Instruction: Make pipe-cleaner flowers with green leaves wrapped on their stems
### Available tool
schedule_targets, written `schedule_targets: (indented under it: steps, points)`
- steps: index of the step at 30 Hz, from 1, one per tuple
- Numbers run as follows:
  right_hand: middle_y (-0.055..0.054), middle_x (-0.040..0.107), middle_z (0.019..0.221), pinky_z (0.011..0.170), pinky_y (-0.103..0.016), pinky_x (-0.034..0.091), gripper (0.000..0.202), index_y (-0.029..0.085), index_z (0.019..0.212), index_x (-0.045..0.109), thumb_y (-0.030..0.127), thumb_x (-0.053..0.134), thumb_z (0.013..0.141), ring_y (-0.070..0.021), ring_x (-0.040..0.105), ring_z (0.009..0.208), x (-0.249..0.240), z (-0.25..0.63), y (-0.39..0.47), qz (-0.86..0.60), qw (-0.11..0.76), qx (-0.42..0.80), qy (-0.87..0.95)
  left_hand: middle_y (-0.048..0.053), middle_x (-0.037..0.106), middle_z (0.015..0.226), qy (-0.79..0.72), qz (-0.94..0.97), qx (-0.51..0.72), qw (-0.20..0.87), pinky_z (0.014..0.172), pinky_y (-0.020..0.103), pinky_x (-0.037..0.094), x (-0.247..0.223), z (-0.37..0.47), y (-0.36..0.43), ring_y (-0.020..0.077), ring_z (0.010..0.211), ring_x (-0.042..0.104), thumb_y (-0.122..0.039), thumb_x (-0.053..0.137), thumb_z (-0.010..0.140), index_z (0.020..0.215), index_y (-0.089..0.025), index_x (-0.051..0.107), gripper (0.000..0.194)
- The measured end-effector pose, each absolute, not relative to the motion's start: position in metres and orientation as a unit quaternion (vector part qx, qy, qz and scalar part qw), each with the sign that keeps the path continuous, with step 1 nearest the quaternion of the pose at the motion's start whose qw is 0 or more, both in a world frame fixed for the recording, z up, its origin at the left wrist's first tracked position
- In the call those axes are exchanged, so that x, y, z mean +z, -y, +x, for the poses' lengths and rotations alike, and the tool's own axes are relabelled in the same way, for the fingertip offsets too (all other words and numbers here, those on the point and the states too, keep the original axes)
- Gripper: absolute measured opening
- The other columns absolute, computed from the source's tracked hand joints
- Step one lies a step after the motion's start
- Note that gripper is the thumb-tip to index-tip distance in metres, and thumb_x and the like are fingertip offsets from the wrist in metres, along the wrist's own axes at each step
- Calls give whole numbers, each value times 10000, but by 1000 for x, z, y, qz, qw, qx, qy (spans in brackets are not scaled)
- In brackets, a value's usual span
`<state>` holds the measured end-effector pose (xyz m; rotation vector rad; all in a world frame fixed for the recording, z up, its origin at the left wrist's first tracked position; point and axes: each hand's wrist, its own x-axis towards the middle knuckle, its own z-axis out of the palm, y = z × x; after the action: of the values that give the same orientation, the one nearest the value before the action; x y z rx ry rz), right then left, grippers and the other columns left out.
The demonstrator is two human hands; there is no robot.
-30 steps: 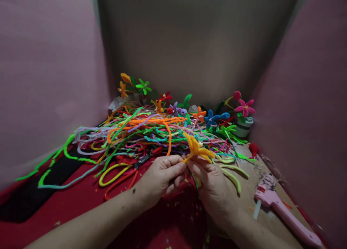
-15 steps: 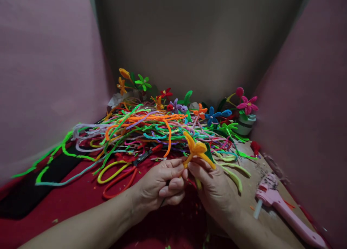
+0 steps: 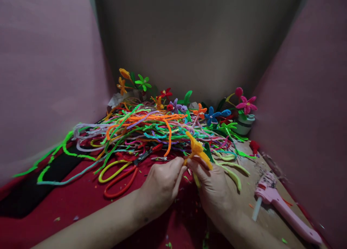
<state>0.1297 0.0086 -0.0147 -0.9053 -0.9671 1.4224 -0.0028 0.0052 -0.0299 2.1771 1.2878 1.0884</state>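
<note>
A yellow-orange pipe-cleaner flower (image 3: 197, 147) is held up in front of the pile, its petals pointing up and to the right. My left hand (image 3: 164, 182) is closed, thumb and finger pinching the flower's stem just below the petals. From the other side my right hand (image 3: 214, 187) pinches the same stem, with one petal lying over its fingers. A yellow-green strip hangs below the right fingers. Behind the hands spreads a heap of coloured pipe cleaners (image 3: 146, 127). The lower stem is hidden by the hands.
Scissors (image 3: 123, 184) with red and yellow handles lie on the red cloth (image 3: 81, 220) at left. A pink glue gun (image 3: 284, 212) rests on the brown board (image 3: 249, 176) at right. Finished flowers and a small pot (image 3: 245, 124) stand at the back, near the walls.
My left hand has turned over, its knuckles now facing up and its fingers curled away beneath. The flower has rotated, so its petals appear narrower. My right hand has barely moved.
</note>
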Motion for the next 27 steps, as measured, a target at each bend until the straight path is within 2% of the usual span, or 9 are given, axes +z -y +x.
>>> schedule_targets:
  steps: [3,7,10,14,18,21,27]
  points:
    - [-1,632,731,679,-268,438,221,182,836,688,319,709,663,-149,531,677,-19,130,-7,-377,556,597,438,-15,486,625,-445,783,390,192,547,219,313,-31,-4,-6,95,537,426,-196,391,870,720,-186,501,186]
    - [7,625,739,697,-258,433,182,188,808,679,295,718,667,-142,535,694,-26,130,-6,-379,558,568,472,-29,451,589,-454,742,417,262,539,207,315,-23,-3,-5,92,530,403,-232,415,857,671,-181,505,213]
    - [0,646,781,735,-270,438,169,203,840,690,283,702,691,-154,560,741,-31,129,-7,-361,558,577,475,-32,455,577,-460,685,435,359,507,198,308,-15,-2,-3,88,525,386,-284,463,833,674,-171,548,213]
    - [-13,656,825,789,-300,435,162,210,883,702,261,663,734,-164,572,791,-32,128,-9,-320,563,622,439,-62,383,503,-446,587,439,513,409,173,238,-10,1,-4,56,439,314,-340,505,816,685,-159,548,228]
    - [-1,656,823,689,-269,451,187,232,904,692,220,667,720,-137,556,699,-29,126,-10,-286,585,652,389,-84,365,435,-400,483,430,650,342,152,180,-11,2,-5,27,340,249,-351,528,807,684,-160,508,228]
    - [16,624,727,539,-215,417,141,221,836,695,213,684,696,-100,495,580,-28,125,-11,-281,586,671,357,-92,376,435,-339,428,431,718,326,146,232,-13,2,-5,15,309,221,-316,533,813,690,-163,483,202]
    - [37,541,578,449,-178,336,91,187,692,671,252,713,644,-66,403,485,-28,126,-11,-261,551,723,326,-99,359,463,-245,360,416,799,319,137,272,-21,-1,-8,-4,293,154,-270,500,845,710,-154,482,179]
